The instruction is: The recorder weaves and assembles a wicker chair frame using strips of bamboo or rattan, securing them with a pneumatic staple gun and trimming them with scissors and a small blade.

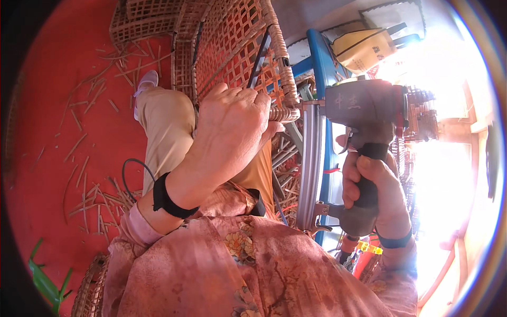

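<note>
A woven wicker frame [232, 47], with open lattice sides and wrapped rims, stands tilted in front of me against my legs. My left hand [232, 119] is closed over its lower wrapped rim, the thumb pointing right. In my right hand [375, 185] is a grey pneumatic staple gun [359, 103], its dark handle wrapped by my fingers. The gun's nose touches or nearly touches the corner of the wrapped rim beside my left hand. Its long metal magazine [310, 169] runs down toward me. A hose fitting hangs below the handle.
Cut cane strips [100, 201] lie scattered over the red floor [47, 158] at left. A blue bench [320, 58] stands right of the wicker, with a yellow bag [364, 50] beyond it. Loose sticks [285, 158] are piled behind the magazine. Green leaves [45, 282] show at lower left.
</note>
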`<action>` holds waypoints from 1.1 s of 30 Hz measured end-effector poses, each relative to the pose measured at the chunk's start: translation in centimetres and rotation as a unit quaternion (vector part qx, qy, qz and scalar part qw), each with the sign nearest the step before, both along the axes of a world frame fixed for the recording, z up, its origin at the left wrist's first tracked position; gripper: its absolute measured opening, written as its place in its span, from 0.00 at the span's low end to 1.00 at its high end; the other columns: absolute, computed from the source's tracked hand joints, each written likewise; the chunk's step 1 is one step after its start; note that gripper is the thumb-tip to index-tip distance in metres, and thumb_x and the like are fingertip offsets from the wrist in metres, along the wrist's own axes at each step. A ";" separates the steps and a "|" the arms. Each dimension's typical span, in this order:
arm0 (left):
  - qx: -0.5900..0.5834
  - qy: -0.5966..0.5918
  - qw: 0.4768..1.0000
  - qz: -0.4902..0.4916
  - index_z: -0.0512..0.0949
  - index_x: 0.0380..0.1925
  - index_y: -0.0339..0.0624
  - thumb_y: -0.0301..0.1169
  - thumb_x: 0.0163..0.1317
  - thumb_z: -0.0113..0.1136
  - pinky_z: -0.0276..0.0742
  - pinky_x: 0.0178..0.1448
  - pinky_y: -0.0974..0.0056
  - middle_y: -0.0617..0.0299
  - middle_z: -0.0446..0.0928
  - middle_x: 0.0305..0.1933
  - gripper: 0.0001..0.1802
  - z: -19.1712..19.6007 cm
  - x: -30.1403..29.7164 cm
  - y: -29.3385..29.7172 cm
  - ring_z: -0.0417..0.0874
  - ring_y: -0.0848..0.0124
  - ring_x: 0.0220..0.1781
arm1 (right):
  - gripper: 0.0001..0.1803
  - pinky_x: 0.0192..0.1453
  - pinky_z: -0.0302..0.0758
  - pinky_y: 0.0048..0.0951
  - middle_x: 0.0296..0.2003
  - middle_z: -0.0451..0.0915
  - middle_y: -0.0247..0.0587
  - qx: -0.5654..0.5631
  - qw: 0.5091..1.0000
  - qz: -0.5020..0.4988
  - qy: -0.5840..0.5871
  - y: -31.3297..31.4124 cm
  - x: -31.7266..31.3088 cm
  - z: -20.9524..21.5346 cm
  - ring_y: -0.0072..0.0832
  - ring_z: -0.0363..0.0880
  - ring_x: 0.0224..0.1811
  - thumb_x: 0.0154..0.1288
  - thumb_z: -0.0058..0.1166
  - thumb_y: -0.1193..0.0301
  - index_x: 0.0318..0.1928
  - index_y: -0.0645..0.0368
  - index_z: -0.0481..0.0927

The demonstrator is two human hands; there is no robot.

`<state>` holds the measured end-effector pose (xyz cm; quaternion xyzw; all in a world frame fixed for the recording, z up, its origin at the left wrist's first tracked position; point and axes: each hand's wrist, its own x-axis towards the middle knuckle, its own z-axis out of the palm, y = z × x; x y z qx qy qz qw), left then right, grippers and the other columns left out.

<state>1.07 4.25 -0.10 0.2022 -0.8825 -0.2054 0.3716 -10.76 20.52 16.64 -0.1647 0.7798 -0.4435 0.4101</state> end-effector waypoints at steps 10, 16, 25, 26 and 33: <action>-0.024 0.001 1.000 0.013 0.77 0.27 0.42 0.49 0.50 0.72 0.72 0.41 0.58 0.60 0.77 0.26 0.22 0.0 0.1 -0.3 0.80 0.61 0.32 | 0.26 0.26 0.78 0.29 0.23 0.74 0.35 -0.042 0.998 0.040 -0.031 1.2 -1.0 -1.0 0.25 0.76 0.20 0.62 0.57 0.68 0.58 0.70 0.73; -0.056 -0.080 0.994 0.042 0.78 0.30 0.45 0.49 0.51 0.71 0.72 0.39 0.58 0.64 0.78 0.28 0.21 1.8 0.6 0.4 0.81 0.63 0.33 | 0.23 0.27 0.79 0.31 0.26 0.76 0.41 -0.116 0.992 0.034 -0.044 4.1 -1.6 -2.9 0.28 0.79 0.22 0.59 0.62 0.61 0.45 0.67 0.74; 0.040 -0.031 0.998 -0.032 0.74 0.44 0.45 0.32 0.51 0.74 0.77 0.39 0.52 0.58 0.77 0.40 0.22 2.6 -2.8 1.9 0.84 0.55 0.39 | 0.20 0.26 0.79 0.27 0.33 0.77 0.42 -0.189 0.969 -0.143 0.066 12.1 -4.5 -4.2 0.26 0.78 0.25 0.68 0.55 0.59 0.47 0.65 0.72; 0.066 -0.040 0.996 -0.036 0.74 0.44 0.45 0.30 0.51 0.74 0.78 0.40 0.51 0.58 0.77 0.40 0.22 2.7 -3.1 1.9 0.83 0.54 0.39 | 0.19 0.28 0.80 0.28 0.34 0.78 0.44 -0.185 0.963 -0.178 0.086 13.1 -5.0 -4.3 0.27 0.79 0.27 0.66 0.56 0.62 0.48 0.66 0.73; 0.111 -0.038 0.992 -0.051 0.74 0.36 0.43 0.25 0.49 0.74 0.79 0.40 0.56 0.58 0.76 0.36 0.18 2.8 -4.1 1.8 0.83 0.56 0.36 | 0.24 0.37 0.78 0.23 0.37 0.77 0.38 -0.139 0.944 -0.262 0.144 21.1 -10.6 -8.0 0.22 0.78 0.32 0.65 0.57 0.70 0.59 0.66 0.71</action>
